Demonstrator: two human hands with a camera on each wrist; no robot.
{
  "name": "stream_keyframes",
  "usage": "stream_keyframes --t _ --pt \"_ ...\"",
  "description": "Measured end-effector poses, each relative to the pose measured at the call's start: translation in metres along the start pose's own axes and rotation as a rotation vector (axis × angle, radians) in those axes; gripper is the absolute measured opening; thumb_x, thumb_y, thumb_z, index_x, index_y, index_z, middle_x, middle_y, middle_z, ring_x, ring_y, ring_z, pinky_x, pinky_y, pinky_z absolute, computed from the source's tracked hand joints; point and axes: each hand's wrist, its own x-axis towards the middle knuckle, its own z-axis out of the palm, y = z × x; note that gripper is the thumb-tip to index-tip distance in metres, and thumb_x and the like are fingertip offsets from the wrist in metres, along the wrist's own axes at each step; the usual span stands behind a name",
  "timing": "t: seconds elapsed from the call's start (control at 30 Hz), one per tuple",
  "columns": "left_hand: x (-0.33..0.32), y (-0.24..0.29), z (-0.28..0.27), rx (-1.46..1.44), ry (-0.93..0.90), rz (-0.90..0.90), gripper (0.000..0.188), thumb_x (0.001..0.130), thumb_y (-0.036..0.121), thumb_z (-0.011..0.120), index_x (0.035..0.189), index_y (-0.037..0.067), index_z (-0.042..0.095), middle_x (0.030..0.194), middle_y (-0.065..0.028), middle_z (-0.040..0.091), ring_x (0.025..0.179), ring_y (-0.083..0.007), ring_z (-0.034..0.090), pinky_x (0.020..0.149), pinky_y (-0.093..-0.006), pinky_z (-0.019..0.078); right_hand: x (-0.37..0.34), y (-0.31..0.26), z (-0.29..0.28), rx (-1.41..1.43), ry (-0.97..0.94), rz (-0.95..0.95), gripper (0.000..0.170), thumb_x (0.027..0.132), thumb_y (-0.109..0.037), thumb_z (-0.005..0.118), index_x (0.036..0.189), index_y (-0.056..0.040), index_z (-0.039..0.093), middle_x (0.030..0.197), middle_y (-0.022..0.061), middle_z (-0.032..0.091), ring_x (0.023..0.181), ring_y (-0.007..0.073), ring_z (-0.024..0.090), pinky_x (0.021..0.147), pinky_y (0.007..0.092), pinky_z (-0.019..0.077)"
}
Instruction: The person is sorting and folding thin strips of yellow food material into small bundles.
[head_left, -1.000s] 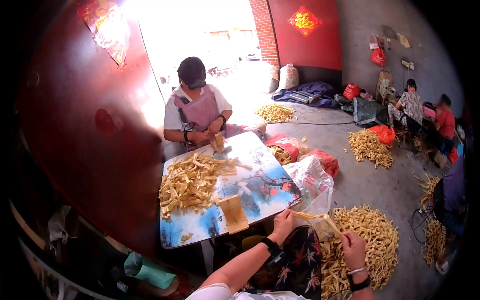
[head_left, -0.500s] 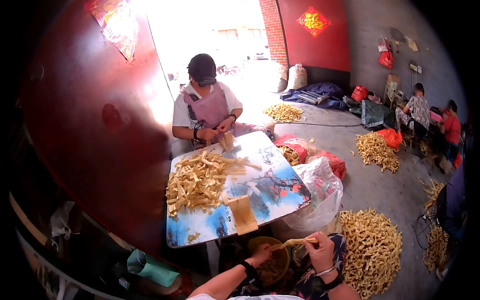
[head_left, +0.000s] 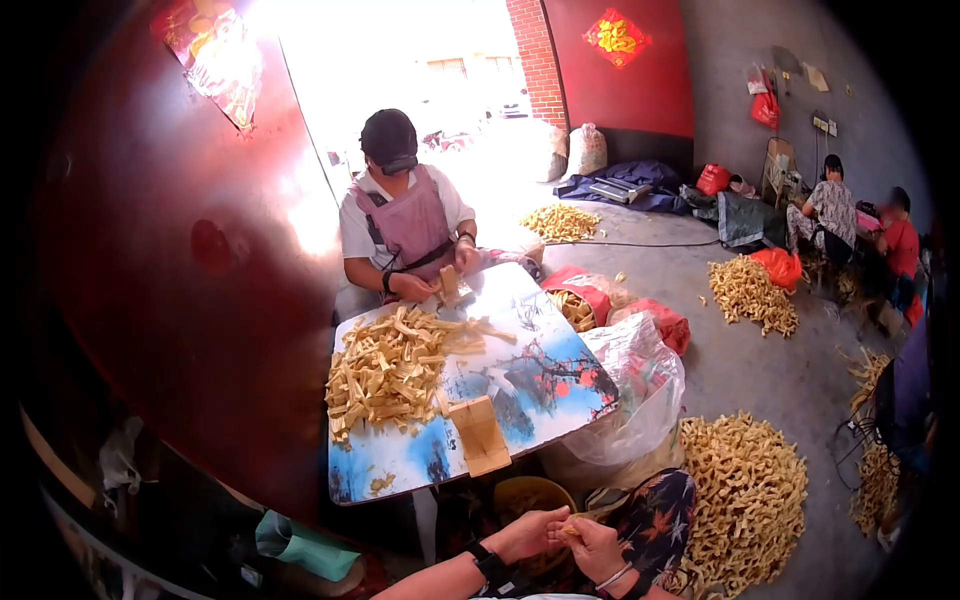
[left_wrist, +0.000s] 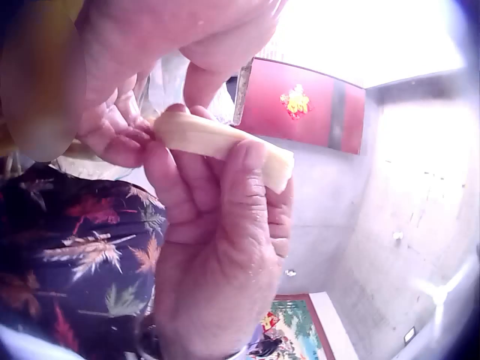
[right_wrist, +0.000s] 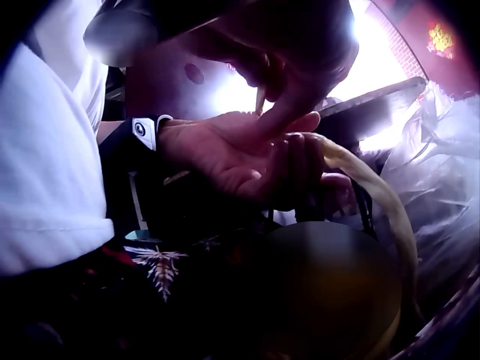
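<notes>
My left hand (head_left: pixel 530 534) and right hand (head_left: pixel 596 551) meet over my lap, in front of a yellow bucket (head_left: pixel 505 492). In the left wrist view, the right hand (left_wrist: pixel 217 255) pinches a pale yellow strip (left_wrist: pixel 201 139) between thumb and fingers, while fingertips of the left hand (left_wrist: pixel 161 45) touch its far end. From the curled fingers of the left hand (right_wrist: pixel 232 154) in the right wrist view, a long strip (right_wrist: pixel 386 201) bends downward; the right hand (right_wrist: pixel 304 49), dark there, lies across the left palm.
A patterned table (head_left: pixel 530 400) bears a pile of strips (head_left: pixel 385 370) and a wooden holder (head_left: pixel 480 437) at its near edge. One person (head_left: pixel 410 220) sits behind it. Knotted pieces (head_left: pixel 745 505) are heaped at right, beside a clear plastic bag (head_left: pixel 635 390). Others sit farther back.
My hands have come together from far apart and moved lower, over my lap; the strip stretched between them is now mostly hidden in the head view. The person opposite has lowered their hands to the table.
</notes>
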Motion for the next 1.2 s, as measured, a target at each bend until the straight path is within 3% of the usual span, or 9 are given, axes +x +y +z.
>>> stream_keyframes --t 0.03,0.23,0.33,0.47,0.57,0.83,1.03,1.13,1.2 --pt "0.0 -0.002 -0.008 -0.044 -0.152 -0.026 0.027 0.101 0.028 0.055 0.111 0.004 0.06 0.098 -0.004 0.065 0.088 -0.0129 0.061 0.085 -0.031 0.0486 -0.004 0.004 0.003 0.086 -0.019 0.058 0.009 0.085 -0.003 0.065 0.094 -0.0033 0.065 0.089 0.0153 0.067 0.08 0.0343 0.068 0.068 0.0367 0.0544" --pt "-0.005 -0.019 0.016 -0.081 0.178 0.089 0.017 0.099 0.013 0.055 0.109 0.002 0.061 0.099 -0.0029 0.065 0.086 -0.0139 0.061 0.08 -0.0313 0.0507 -0.007 0.008 0.005 0.157 -0.048 0.139 0.01 0.091 -0.003 0.059 0.098 -0.0006 0.065 0.096 0.0141 0.068 0.08 0.0273 0.068 0.068 0.0318 0.0555" --pt "-0.014 -0.017 0.029 0.63 0.481 0.351 0.016 0.092 0.002 0.056 0.107 0.002 0.061 0.102 -0.0063 0.065 0.085 -0.0196 0.064 0.073 -0.0328 0.0526 -0.005 -0.003 0.002 0.111 0.014 0.094 0.014 0.096 -0.004 0.054 0.104 0.0037 0.063 0.099 0.0115 0.067 0.079 0.0167 0.068 0.066 0.0253 0.0574" --pt "-0.033 -0.015 0.042 1.814 0.441 0.813 0.025 0.082 -0.002 0.06 0.106 0.003 0.061 0.095 -0.0117 0.061 0.081 -0.0287 0.064 0.067 -0.0349 0.0535 -0.007 0.046 0.023 0.23 0.109 0.34 0.013 0.098 -0.007 0.052 0.104 0.0 0.06 0.092 0.0076 0.064 0.075 0.0143 0.065 0.056 0.026 0.0571" --pt "-0.046 -0.009 0.067 1.872 0.517 0.996 0.029 0.079 0.001 0.064 0.107 0.006 0.061 0.087 -0.0126 0.056 0.08 -0.0301 0.062 0.066 -0.0359 0.0539 0.006 0.032 0.02 0.604 0.08 0.857 0.009 0.096 -0.012 0.056 0.096 -0.0038 0.057 0.083 0.0062 0.062 0.066 0.0129 0.062 0.051 0.0268 0.0535" --pt "-0.053 -0.011 0.062 1.962 0.706 0.842 0.026 0.08 0.005 0.067 0.105 0.004 0.062 0.088 -0.0131 0.055 0.079 -0.0304 0.062 0.066 -0.036 0.0538 0.005 0.039 0.04 0.264 -0.038 0.662 0.019 0.093 -0.02 0.062 0.093 -0.0023 0.066 0.08 0.0108 0.067 0.074 0.0281 0.065 0.07 0.0353 0.052" --pt "-0.053 -0.014 0.063 1.576 0.612 0.886 0.018 0.083 -0.004 0.06 0.1 0.0 0.065 0.09 -0.0164 0.055 0.082 -0.0352 0.061 0.069 -0.0384 0.0525 0.001 0.044 0.031 0.069 -0.082 0.294 0.023 0.1 -0.024 0.053 0.1 -0.0051 0.066 0.097 0.0042 0.065 0.087 0.0099 0.059 0.075 0.026 0.0486" --pt "-0.057 -0.011 0.06 1.522 0.547 0.958 0.023 0.083 -0.007 0.058 0.104 0.0 0.064 0.093 -0.0179 0.056 0.085 -0.0361 0.062 0.071 -0.037 0.0526 -0.002 0.039 0.035 0.912 -0.187 0.855 0.024 0.102 -0.025 0.051 0.111 -0.0062 0.063 0.106 0.0028 0.063 0.095 0.0117 0.059 0.082 0.028 0.0499" --pt "-0.056 -0.011 0.054 1.53 0.58 1.003 0.024 0.085 -0.006 0.057 0.107 0.0 0.063 0.093 -0.0172 0.057 0.085 -0.0335 0.063 0.07 -0.0351 0.0528 0.005 0.025 0.022 1.118 -0.293 0.903 0.026 0.103 -0.026 0.05 0.116 -0.006 0.06 0.105 0.0016 0.063 0.096 0.012 0.06 0.083 0.0296 0.0515"
